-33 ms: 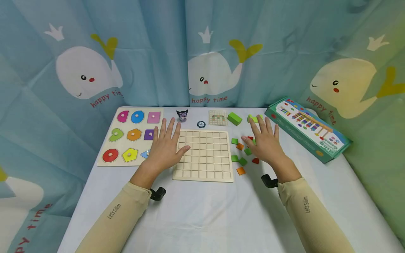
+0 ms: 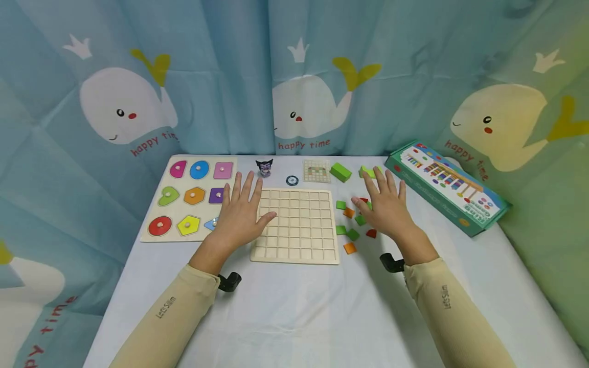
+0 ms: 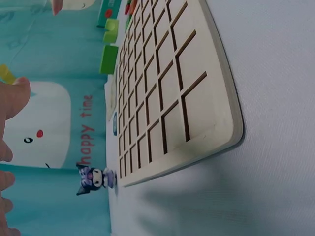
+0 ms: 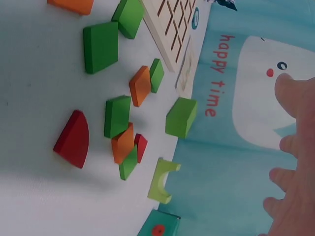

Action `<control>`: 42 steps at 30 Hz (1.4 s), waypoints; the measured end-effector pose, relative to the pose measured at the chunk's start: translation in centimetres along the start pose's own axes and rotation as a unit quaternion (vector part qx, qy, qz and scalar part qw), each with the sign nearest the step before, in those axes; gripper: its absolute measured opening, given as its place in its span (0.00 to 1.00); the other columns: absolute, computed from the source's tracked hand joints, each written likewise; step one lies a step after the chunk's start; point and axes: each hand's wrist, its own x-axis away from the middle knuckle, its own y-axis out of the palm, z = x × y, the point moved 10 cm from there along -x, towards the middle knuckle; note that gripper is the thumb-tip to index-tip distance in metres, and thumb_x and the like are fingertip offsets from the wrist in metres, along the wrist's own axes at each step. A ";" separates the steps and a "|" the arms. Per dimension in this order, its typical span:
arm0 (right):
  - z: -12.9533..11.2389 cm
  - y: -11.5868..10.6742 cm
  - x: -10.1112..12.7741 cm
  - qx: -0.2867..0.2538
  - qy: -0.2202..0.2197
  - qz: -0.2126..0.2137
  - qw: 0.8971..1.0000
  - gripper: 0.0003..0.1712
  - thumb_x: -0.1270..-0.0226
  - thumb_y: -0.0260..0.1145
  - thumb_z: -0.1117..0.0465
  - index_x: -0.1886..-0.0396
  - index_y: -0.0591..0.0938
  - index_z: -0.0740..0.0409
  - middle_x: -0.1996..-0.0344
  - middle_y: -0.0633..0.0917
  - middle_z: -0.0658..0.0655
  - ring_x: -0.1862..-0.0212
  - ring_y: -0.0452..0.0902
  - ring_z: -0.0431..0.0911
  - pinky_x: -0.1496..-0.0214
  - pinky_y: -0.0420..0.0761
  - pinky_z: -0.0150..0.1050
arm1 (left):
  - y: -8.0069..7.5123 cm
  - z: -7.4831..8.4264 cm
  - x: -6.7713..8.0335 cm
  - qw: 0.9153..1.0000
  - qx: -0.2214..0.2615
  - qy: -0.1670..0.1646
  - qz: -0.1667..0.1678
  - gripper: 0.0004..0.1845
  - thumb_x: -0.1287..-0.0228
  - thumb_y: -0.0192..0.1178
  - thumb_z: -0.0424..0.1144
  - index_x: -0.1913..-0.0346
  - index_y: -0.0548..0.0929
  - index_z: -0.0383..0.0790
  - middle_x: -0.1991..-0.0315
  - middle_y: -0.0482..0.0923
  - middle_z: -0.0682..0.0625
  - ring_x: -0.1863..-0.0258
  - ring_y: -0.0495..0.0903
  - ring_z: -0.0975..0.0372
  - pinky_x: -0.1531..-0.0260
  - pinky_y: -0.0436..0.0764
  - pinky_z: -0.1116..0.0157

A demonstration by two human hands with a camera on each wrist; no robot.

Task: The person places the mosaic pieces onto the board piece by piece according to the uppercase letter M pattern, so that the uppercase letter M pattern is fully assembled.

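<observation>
My left hand [image 2: 241, 209] is spread flat at the left edge of a pale wooden grid board [image 2: 299, 225], its thumb reaching over the board's rim. It holds nothing. The left wrist view shows the board's empty cells [image 3: 167, 88] close up, with fingertips [image 3: 12, 98] at the frame's left edge. My right hand [image 2: 386, 207] is also spread flat, over a scatter of small green, orange and red blocks [image 2: 353, 234] right of the board. In the right wrist view a red quarter-round piece [image 4: 74, 140] and green blocks [image 4: 101, 46] lie beneath straight fingers [image 4: 295, 147]. Whether either palm touches the table is unclear.
A shape puzzle board [image 2: 188, 197] with coloured knob pieces lies at the left. A teal game box [image 2: 448, 186] sits at the right rear. Behind the grid board are a small figurine [image 2: 264, 167], a round disc [image 2: 292, 180], a pattern card [image 2: 317, 171] and a green block [image 2: 341, 172].
</observation>
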 end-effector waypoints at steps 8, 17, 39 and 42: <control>0.9 -0.1 -0.1 -0.005 -0.002 0.002 1.000 0.39 0.23 0.60 0.49 0.21 0.58 0.59 0.24 0.56 0.69 0.25 0.47 0.69 0.27 0.45 0.70 | 0.7 0.3 0.3 1.000 0.007 0.002 -0.012 0.50 0.28 0.50 0.66 0.19 0.44 0.37 0.18 0.33 0.40 0.22 0.25 0.45 0.26 0.37 0.41; 4.7 5.2 -3.5 -0.030 0.044 -0.086 0.995 0.26 0.27 0.66 0.55 0.39 0.79 0.69 0.42 0.77 0.71 0.38 0.68 0.67 0.33 0.69 0.61 | 5.8 0.0 4.2 0.986 0.082 -0.015 -0.147 0.52 0.34 0.65 0.57 0.24 0.52 0.22 0.22 0.46 0.31 0.23 0.49 0.42 0.26 0.57 0.49; 5.9 7.2 -5.5 -0.082 0.067 -0.111 0.988 0.12 0.33 0.71 0.65 0.53 0.84 0.65 0.60 0.81 0.64 0.61 0.74 0.54 0.60 0.79 0.44 | 7.3 0.7 5.6 0.986 0.056 -0.015 -0.157 0.49 0.36 0.68 0.55 0.29 0.61 0.17 0.26 0.57 0.28 0.26 0.59 0.41 0.29 0.63 0.50; 5.8 7.3 -5.6 -0.076 0.058 -0.119 0.988 0.12 0.33 0.71 0.65 0.51 0.86 0.63 0.59 0.80 0.63 0.60 0.74 0.55 0.59 0.80 0.43 | 7.4 0.7 5.6 0.985 0.060 -0.018 -0.160 0.49 0.35 0.68 0.55 0.29 0.61 0.17 0.26 0.56 0.28 0.26 0.58 0.41 0.29 0.62 0.50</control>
